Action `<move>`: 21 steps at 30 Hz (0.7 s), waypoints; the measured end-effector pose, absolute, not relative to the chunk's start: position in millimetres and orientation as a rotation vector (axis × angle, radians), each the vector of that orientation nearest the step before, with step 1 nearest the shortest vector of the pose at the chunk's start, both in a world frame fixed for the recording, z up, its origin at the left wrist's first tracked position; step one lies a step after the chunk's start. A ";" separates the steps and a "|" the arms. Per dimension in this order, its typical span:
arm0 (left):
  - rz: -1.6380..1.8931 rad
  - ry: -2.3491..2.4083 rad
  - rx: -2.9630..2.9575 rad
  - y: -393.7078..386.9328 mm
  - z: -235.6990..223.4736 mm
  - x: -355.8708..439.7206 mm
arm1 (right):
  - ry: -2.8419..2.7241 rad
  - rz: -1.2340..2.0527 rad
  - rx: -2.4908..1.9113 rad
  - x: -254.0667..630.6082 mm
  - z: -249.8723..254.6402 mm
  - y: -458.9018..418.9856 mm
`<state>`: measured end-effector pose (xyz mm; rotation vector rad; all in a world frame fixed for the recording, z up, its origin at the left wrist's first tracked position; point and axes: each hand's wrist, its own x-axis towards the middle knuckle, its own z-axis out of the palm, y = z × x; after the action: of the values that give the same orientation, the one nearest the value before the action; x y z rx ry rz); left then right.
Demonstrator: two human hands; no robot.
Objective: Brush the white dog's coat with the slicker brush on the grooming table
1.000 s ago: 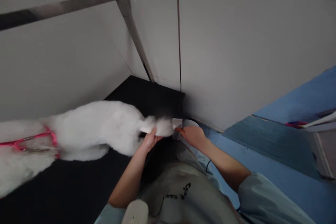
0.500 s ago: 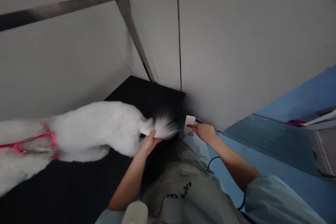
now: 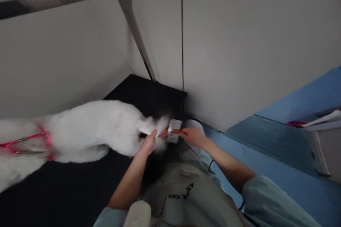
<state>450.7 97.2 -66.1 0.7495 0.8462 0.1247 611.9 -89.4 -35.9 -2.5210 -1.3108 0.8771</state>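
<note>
A white fluffy dog (image 3: pixel 87 129) stands on a black table (image 3: pixel 66 191), rear toward me, with a pink harness (image 3: pixel 32 142) on its body. My left hand (image 3: pixel 149 142) is closed around the dog's tail (image 3: pixel 157 127), holding it out to the right. My right hand (image 3: pixel 192 136) grips a small brush with a white head (image 3: pixel 174 126) and presses it against the tail's fur near my left hand.
A metal grooming arm (image 3: pixel 128 7) rises from the table's far corner along the grey wall. Blue floor (image 3: pixel 279 170) lies to the right with a darker blue step (image 3: pixel 266 142). A dark cable (image 3: pixel 211 165) hangs below my right forearm.
The brush pulled away to the right off the tail's tip half a second ago, leaving the fur fanned out. Now it is back on the tail, closer to my left hand.
</note>
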 end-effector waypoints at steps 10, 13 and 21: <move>0.341 0.919 0.847 98.1 -77.3 444.1 | -1.501 0.711 -2.582 626.7 8.0 -40.6; 0.251 0.896 0.987 107.3 -69.3 423.1 | -1.611 0.694 -2.365 611.8 20.1 0.4; 0.549 0.974 0.993 120.7 -38.2 398.7 | -1.522 0.974 -2.443 586.9 -62.6 -40.7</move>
<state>398.7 120.7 -38.2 0.9931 0.9736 0.5489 586.9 -40.7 -62.6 -2.4429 -1.5216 0.9740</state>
